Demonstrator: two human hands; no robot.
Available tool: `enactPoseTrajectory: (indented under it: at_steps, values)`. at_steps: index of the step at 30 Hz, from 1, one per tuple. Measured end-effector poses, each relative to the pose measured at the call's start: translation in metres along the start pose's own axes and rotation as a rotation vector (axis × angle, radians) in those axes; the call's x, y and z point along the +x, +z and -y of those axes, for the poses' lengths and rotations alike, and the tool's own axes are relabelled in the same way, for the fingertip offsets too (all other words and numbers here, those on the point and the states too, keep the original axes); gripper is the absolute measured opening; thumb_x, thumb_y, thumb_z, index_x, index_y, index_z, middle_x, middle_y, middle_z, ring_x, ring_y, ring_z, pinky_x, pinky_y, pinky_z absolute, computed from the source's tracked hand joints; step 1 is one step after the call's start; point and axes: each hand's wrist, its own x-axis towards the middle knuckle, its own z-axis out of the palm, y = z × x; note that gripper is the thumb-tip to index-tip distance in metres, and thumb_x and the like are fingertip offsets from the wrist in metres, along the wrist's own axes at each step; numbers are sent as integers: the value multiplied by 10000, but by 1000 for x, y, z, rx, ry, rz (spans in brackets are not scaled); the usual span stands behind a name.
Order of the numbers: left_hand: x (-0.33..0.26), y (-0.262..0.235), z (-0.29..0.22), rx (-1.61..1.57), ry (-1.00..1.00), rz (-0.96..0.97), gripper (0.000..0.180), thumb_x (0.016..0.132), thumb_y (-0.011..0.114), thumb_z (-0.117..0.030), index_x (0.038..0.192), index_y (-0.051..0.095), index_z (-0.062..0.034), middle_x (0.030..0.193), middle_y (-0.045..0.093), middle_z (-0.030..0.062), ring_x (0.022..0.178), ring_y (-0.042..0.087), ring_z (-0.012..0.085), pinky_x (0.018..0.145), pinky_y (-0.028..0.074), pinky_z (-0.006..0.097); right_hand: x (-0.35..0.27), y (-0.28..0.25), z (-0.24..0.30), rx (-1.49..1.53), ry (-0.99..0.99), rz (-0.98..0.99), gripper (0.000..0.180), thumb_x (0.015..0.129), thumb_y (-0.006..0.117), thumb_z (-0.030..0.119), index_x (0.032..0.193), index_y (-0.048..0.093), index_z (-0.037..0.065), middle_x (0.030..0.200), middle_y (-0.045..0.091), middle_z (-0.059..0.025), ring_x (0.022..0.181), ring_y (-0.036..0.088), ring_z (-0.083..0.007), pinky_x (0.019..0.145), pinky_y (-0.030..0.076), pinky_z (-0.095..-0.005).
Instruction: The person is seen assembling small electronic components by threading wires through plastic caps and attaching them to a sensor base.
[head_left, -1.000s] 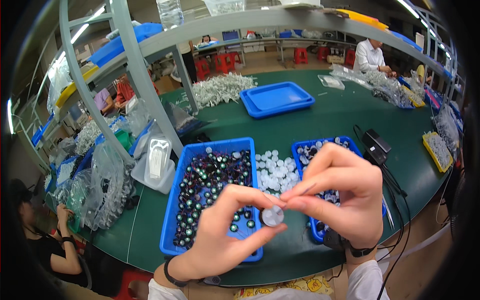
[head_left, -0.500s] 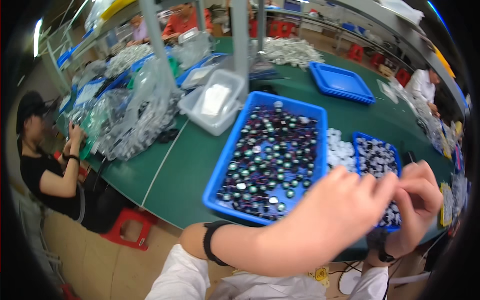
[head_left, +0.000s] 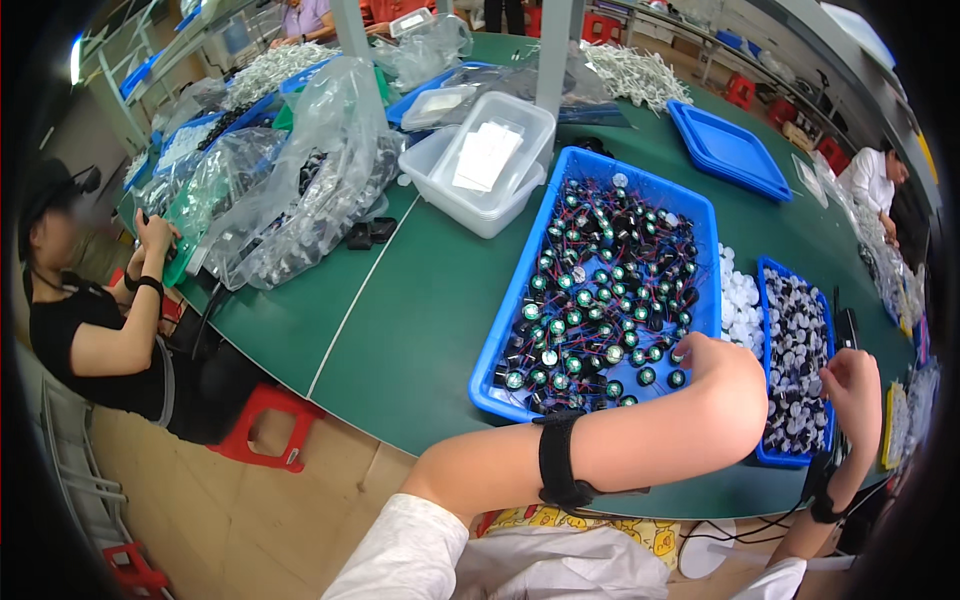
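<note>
Green table runs up the room, red stool on tan floor by its left edge, grey posts rising from it.

Left hand curled, forearm lying across, right hand loosely closed, wrist raised

Free room: bare green table is lying open left of big blue tray, down to near edge.
Blocking, right: white discs pile + small blue tray are sitting close together.
Blocking, far: clear tub & plastic bags are crowding back-left.
Left hand: is covering big tray's near-right corner.
</note>
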Motion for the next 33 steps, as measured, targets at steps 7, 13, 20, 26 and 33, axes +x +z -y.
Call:
enactPoseTrajectory:
  at_steps: [7, 13, 20, 26, 33]
  values:
    - [32, 11, 5, -72, 6, 238, 500, 584, 777, -206, 1045, 623, -87, 1109, 577, 108, 1018, 541, 274, 849, 393, 477, 46, 7, -25, -151, 161, 489, 70, 655, 609, -16, 623, 565, -59, 526, 592, -115, 459, 598, -172, 434, 454, -258]
    - [90, 51, 1, 13, -69, 555, 336, 696, 682, -249, 1000, 642, -113, 1080, 595, 61, 992, 546, 257, 851, 393, 488, 57, 9, -37, -60, 223, 536, 113, 695, 625, 21, 611, 591, -47, 557, 617, -103, 448, 576, -119, 398, 432, -230]
    - [64, 43, 5, -126, -98, 385, 224, 717, 663, -254, 893, 679, -116, 983, 645, 49, 879, 608, 250, 781, 460, 421, 49, 8, -9, -415, 110, 497, 267, 715, 596, 148, 487, 587, 10, 461, 578, -55, 434, 573, -135, 481, 466, -247]
    - [65, 52, 4, -156, -54, 94, 261, 634, 737, -212, 870, 685, -113, 950, 651, 50, 866, 613, 264, 751, 461, 457, 55, 15, -22, -559, -16, 469, 209, 662, 545, 130, 506, 592, -1, 519, 573, -137, 550, 591, -281, 601, 493, -355]
    - [46, 23, 5, -80, -53, 319, 364, 602, 756, -233, 939, 671, -123, 1009, 633, 45, 891, 603, 259, 752, 446, 466, 46, 27, 42, -719, -305, 126, 156, 635, 526, 100, 518, 557, 1, 556, 547, -192, 590, 567, -358, 633, 465, -426]
